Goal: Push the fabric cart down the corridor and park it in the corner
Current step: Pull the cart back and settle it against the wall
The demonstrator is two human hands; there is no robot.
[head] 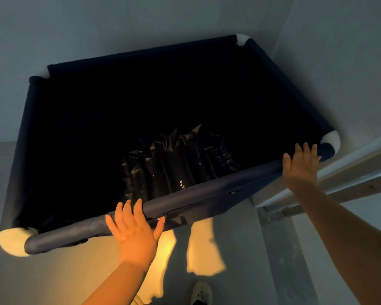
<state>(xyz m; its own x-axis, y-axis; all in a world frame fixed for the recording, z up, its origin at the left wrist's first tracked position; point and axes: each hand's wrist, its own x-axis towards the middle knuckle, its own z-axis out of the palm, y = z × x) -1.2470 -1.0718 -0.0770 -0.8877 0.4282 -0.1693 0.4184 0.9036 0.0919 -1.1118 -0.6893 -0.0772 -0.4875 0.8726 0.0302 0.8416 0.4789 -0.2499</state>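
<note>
The fabric cart (209, 200) is a deep, dark navy bin with white padded corners, and it fills the middle of the view. Crumpled dark fabric (178, 159) lies at its bottom. The cart's far side stands close to the pale walls where they meet. My left hand (133, 227) lies flat on the near rim, left of centre, fingers spread over the top and thumb on the outer side. My right hand (300, 166) rests the same way on the near rim by the right white corner (331, 142). Neither hand curls around the rail.
Pale walls (119, 23) stand behind and to the right of the cart. A light door frame or rail (356, 172) runs along the right. Warm light patches (202, 249) fall on the grey floor below the rim. My shoe (201, 291) shows at the bottom.
</note>
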